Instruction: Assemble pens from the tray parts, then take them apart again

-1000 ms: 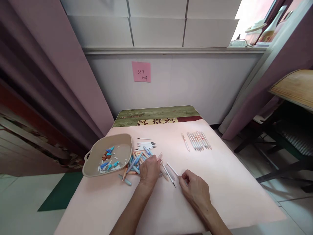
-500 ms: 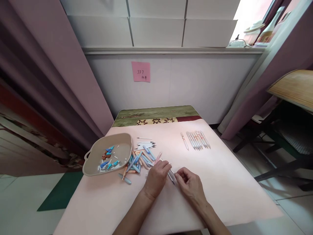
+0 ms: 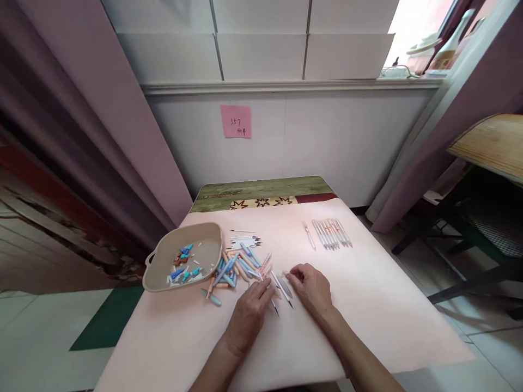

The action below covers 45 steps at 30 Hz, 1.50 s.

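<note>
Left hand (image 3: 247, 311), fingers bent close, touches white stick (image 3: 275, 306) on table (image 3: 368, 326); can't tell grip. Right hand (image 3: 312, 286), fingers narrow, near grey pen part (image 3: 285, 286); can't tell grip. Seems picking through loose bits; thin sticks need soft pinch. Pen pile (image 3: 229, 267) beyond.

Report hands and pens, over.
Left hand at thin white rod, grip unclear. Right hand beside grey barrel, grip unclear. Pen pile crowds left hand; pen row well clear.
</note>
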Available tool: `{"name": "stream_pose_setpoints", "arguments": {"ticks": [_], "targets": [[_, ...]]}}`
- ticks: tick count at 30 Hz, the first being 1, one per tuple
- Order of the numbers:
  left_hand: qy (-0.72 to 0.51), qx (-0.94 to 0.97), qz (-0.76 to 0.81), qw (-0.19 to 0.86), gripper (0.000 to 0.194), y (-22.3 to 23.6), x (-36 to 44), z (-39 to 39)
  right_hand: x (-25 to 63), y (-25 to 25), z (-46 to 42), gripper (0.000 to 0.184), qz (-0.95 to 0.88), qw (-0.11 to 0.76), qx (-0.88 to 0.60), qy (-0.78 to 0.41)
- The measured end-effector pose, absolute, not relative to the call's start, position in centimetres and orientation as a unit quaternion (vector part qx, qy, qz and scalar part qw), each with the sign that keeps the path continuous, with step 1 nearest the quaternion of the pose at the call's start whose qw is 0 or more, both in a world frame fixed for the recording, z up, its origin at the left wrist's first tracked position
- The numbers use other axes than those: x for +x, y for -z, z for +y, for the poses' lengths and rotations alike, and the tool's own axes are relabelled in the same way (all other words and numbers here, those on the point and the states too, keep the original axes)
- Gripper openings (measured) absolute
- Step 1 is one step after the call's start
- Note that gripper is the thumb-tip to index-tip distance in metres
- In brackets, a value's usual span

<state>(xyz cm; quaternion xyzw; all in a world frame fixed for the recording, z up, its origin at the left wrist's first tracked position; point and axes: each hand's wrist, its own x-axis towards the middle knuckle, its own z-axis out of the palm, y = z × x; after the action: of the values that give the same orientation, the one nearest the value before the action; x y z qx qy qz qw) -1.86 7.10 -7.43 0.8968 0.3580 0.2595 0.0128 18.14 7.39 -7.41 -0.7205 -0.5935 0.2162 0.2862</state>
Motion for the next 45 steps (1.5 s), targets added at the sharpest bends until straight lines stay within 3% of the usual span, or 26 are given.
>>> {"name": "stream_pose_setpoints", "arguments": {"ticks": [4, 9, 14, 17, 18, 21, 24, 30, 36, 41, 45], "targets": [[-0.254, 0.897, 0.361, -0.002, 0.040, 8.0, -2.0, 6.9, 19.7, 7.3, 9.2, 0.025, -0.581, 0.301, -0.728, -0.204], [-0.319, 0.864, 0.385, 0.050, 0.037, 8.3, -1.6, 7.1, 23.5, 6.3, 13.9, 0.026, -0.515, 0.201, -0.828, -0.089], [-0.428, 0.715, 0.499, 0.238, 0.018, 5.8, -2.1, 8.3, 24.0, 5.0, 16.6, 0.020, -0.516, 0.152, -0.836, -0.107], [-0.476, 0.543, 0.548, 0.423, 0.025, 3.9, -2.0, 9.5, 22.0, 4.0, 14.8, 0.018, -0.536, 0.171, -0.818, -0.120], [-0.490, 0.481, 0.540, 0.487, 0.030, 3.4, -1.7, 9.8, 21.0, 3.7, 13.7, 0.021, -0.550, 0.191, -0.801, -0.138], [-0.499, 0.342, 0.478, 0.637, 0.044, 2.5, -0.3, 10.7, 17.9, 3.2, 9.8, 0.027, -0.542, 0.391, -0.623, -0.406], [-0.491, 0.286, 0.416, 0.710, 0.042, 2.5, 1.1, 10.8, 15.8, 3.3, 6.9, 0.035, -0.463, 0.443, -0.505, -0.578], [-0.525, 0.248, 0.394, 0.713, 0.033, 3.5, 1.6, 10.3, 15.3, 3.9, 6.0, 0.054, -0.349, 0.418, -0.499, -0.674], [-0.565, 0.236, 0.404, 0.680, 0.033, 3.5, 2.0, 10.0, 14.8, 4.1, 6.1, 0.046, -0.379, 0.550, -0.505, -0.546], [-0.566, 0.235, 0.405, 0.679, 0.036, 3.5, 2.8, 9.8, 15.0, 4.4, 5.8, 0.051, -0.353, 0.480, -0.542, -0.593], [-0.568, 0.231, 0.407, 0.677, 0.035, 3.7, 3.1, 9.7, 15.4, 4.2, 5.8, 0.044, -0.379, 0.541, -0.522, -0.539]]}}
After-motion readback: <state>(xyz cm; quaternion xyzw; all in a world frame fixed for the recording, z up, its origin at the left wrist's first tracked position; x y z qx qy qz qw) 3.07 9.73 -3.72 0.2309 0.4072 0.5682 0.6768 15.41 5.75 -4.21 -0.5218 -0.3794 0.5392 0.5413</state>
